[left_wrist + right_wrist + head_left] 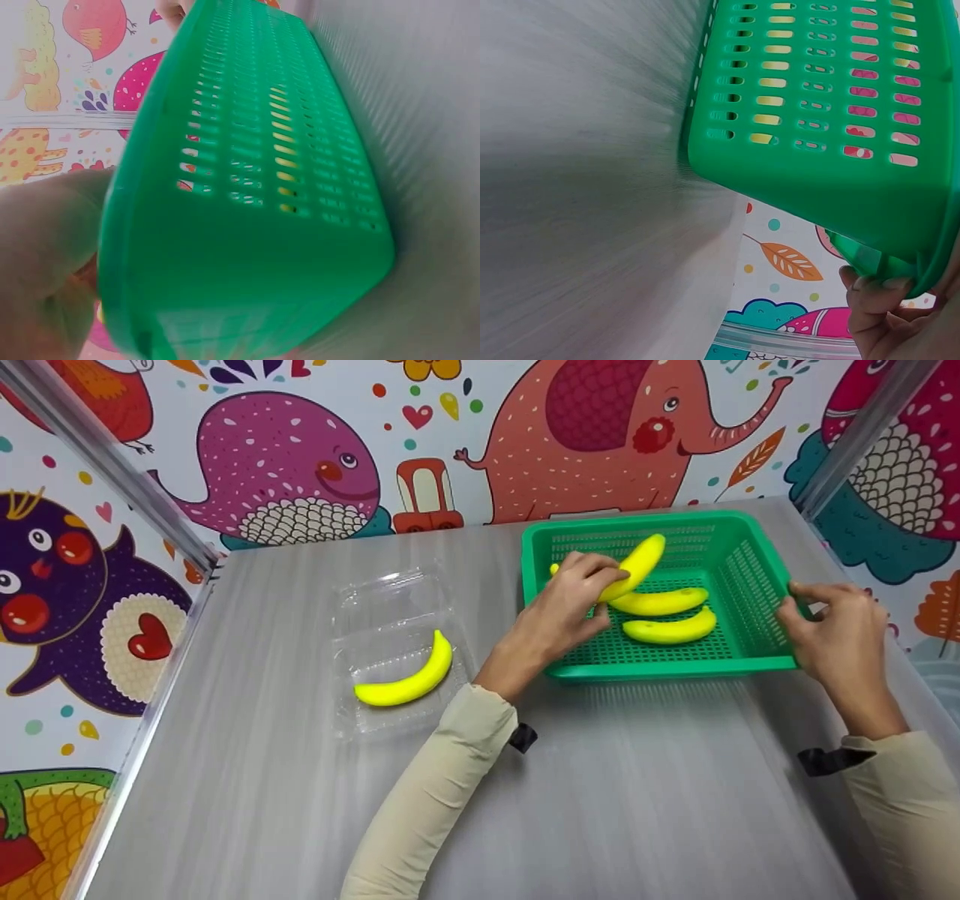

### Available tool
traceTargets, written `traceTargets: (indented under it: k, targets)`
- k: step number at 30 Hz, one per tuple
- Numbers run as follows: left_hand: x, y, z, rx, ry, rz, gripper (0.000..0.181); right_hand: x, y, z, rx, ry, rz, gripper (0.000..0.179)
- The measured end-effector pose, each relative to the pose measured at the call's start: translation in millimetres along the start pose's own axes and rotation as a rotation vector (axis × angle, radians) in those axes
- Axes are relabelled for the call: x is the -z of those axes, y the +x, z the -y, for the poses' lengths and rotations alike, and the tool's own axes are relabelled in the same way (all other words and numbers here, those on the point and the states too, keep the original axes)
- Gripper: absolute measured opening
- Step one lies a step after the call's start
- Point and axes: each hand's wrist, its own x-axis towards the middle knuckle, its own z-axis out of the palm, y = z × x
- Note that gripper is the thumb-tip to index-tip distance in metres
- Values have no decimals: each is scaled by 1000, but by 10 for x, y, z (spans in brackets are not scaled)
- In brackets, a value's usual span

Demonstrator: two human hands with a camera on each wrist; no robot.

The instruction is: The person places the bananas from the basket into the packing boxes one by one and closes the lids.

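Note:
My left hand (562, 604) is over the left part of a green plastic basket (675, 666), pinching a yellow banana (643, 561) by its lower end. The banana tilts up toward the back right. Below it in the basket lie two more bananas, an upper one (664, 601) and a lower one (670, 628). A yellow tip (553, 569) peeks out behind my left hand, the rest of it hidden. My right hand (844, 634) grips the basket's right rim, its fingers (874, 300) curled at the edge in the right wrist view.
Left of the basket stands an opened clear plastic clamshell box (349, 720) with one banana (409, 679) in its near half. The grey table (247, 772) meets walls printed with cartoon animals (300, 465) at the back and sides. Metal posts (120, 465) stand at the corners.

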Motion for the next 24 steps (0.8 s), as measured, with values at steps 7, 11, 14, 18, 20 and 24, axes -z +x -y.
traceTargets:
  k: [7,11,14,18,20,24]
  targets:
    - [115,-175,13,-29,-49,-84,42,-11,3,11,7,-9,1,43]
    - [198,-308,16,-34,-67,-107,42,-10,2,9,17,-3,-2,43]
    - [248,-419,12,-21,-66,-108,45,-1,3,5,17,-2,-2,43]
    - [309,-545,-1,-1,-59,-100,52,2,3,1,18,-8,-11,42]
    - [337,-601,-10,6,-50,-94,55,-3,1,-2,21,-9,-16,42]
    - [392,-713,-26,15,-30,-85,58,-12,-3,-4,34,-8,-27,42]
